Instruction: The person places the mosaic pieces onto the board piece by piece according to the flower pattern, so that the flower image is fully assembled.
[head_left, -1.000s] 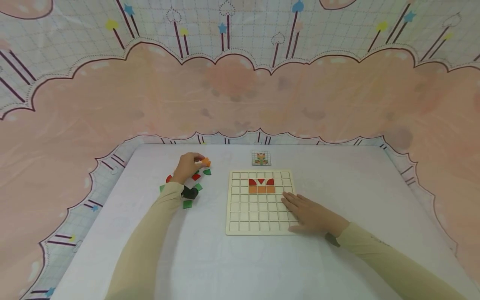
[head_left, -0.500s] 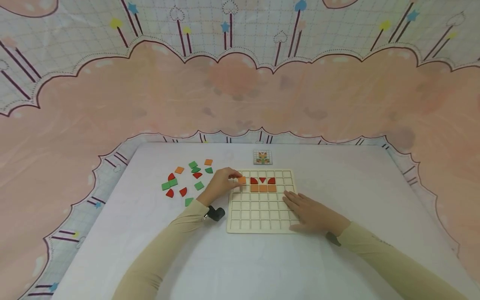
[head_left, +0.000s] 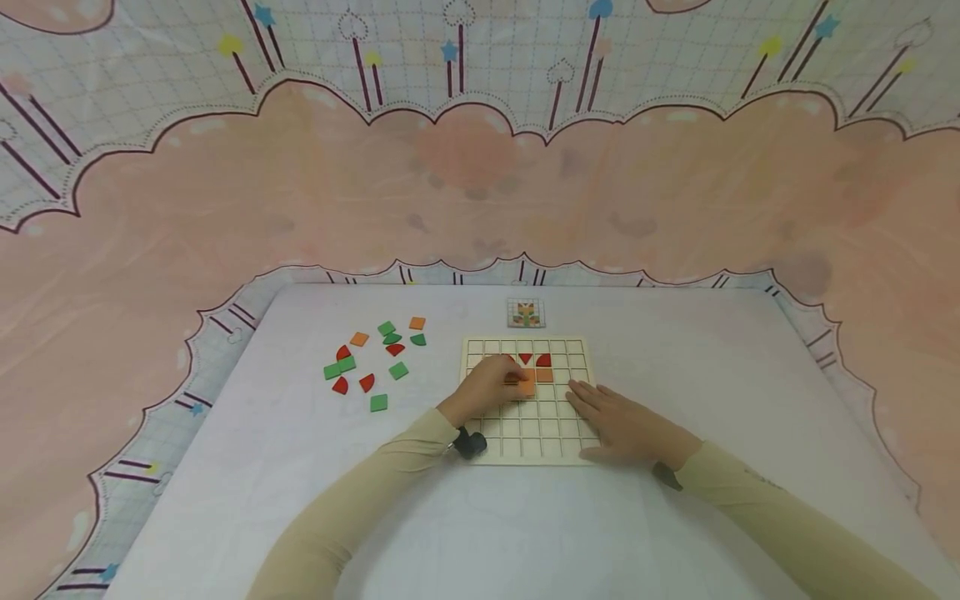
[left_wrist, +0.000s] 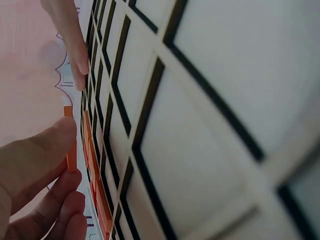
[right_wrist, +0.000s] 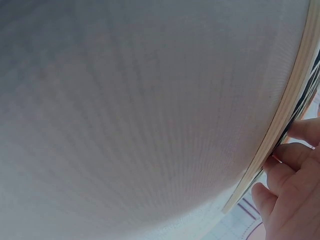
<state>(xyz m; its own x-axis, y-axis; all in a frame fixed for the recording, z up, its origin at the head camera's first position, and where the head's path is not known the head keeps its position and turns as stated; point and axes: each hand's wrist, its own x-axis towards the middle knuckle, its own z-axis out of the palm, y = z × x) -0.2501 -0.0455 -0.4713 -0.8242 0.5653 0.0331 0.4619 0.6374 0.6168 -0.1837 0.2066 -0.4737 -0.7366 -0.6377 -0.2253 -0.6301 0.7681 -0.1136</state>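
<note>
Over the board [head_left: 529, 400], my left hand [head_left: 487, 390] pinches an orange tile [head_left: 527, 383] just below the orange row; my right hand [head_left: 626, 429] lies flat, steadying. Placing step; next, I judge, needs squaring it into a cell.

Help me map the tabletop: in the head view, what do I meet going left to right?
Loose tiles → left hand pinching an orange tile over the board → right hand flat on the board's right edge.

A flat orange square tile [head_left: 527, 383] hangs just above the wooden grid board [head_left: 525, 454]. It seems slightly tilted, beneath the red pieces [head_left: 543, 361].
</note>
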